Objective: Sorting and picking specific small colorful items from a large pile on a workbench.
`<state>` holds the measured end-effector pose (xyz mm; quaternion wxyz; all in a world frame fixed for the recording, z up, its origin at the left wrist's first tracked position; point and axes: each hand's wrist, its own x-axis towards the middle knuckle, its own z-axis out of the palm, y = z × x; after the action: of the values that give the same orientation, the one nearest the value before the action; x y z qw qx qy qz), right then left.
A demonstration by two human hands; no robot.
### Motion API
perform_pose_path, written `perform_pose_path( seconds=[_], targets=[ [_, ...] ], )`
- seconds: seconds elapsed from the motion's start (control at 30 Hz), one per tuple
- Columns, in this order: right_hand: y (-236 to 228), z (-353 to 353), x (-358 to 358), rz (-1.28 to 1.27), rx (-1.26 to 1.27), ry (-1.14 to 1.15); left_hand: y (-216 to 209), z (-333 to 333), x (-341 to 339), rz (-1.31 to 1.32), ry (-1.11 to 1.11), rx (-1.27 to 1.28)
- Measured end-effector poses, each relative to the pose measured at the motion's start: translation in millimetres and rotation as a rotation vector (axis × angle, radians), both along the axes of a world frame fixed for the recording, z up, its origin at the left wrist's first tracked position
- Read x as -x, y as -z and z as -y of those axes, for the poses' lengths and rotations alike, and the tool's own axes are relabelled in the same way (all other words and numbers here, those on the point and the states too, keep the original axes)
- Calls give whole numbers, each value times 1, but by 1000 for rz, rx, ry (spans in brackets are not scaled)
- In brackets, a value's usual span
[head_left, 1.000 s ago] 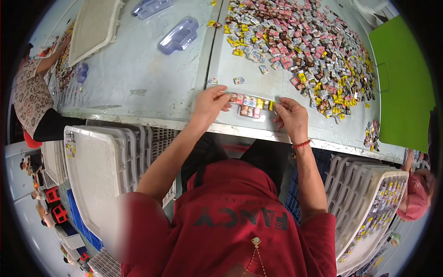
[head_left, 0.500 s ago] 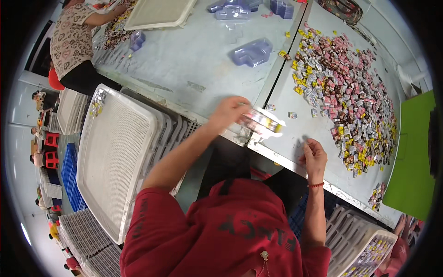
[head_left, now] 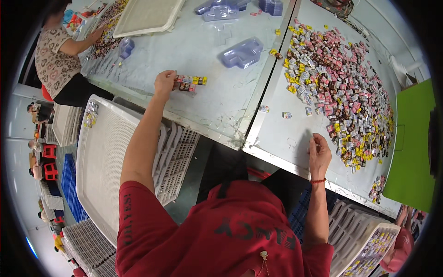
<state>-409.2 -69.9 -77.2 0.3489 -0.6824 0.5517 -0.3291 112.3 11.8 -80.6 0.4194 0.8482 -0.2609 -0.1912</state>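
My left hand (head_left: 164,85) reaches out over the left table, its fingers closed on one end of a small block of colourful packets (head_left: 190,82). Yellow, pink and dark packets lie in two short rows in it; whatever holds them together is too small to tell. My right hand (head_left: 319,156), a red bracelet at its wrist, is above the near edge of the right table. Its fingers are curled together, and anything between them is hidden. Beyond it spreads a large heap of small packets (head_left: 341,97). A few loose packets (head_left: 287,115) lie between the heap and the table seam.
A clear bluish plastic tray (head_left: 241,53) rests on the left table, with more stacked behind. A white mesh tray (head_left: 108,161) tops a stack at my left, a few packets in its far corner. Another person (head_left: 60,60) works at the far left. Filled trays (head_left: 376,251) stand lower right.
My left hand has swung left and away from me with the block of packets, from near the table seam to over the left table. My right hand has shifted only slightly.
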Motion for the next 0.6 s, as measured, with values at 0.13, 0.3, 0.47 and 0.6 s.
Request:
perform_pose_path(
  seconds=[0.13, 0.3, 0.47, 0.6],
  targets=[
    [-13, -13, -9, -217, 317, -29, 8, 9, 18, 929, -102, -288],
    [-22, -25, -74, -242, 615, -352, -16, 81, 101, 1030, 430, 433],
    [-1, -8, -119, -456, 553, -589, -22, 145, 156, 1105, 632, 285],
    [6, 17, -83, -545, 516, -430, -14, 152, 136, 837, 611, 207]
  ],
)
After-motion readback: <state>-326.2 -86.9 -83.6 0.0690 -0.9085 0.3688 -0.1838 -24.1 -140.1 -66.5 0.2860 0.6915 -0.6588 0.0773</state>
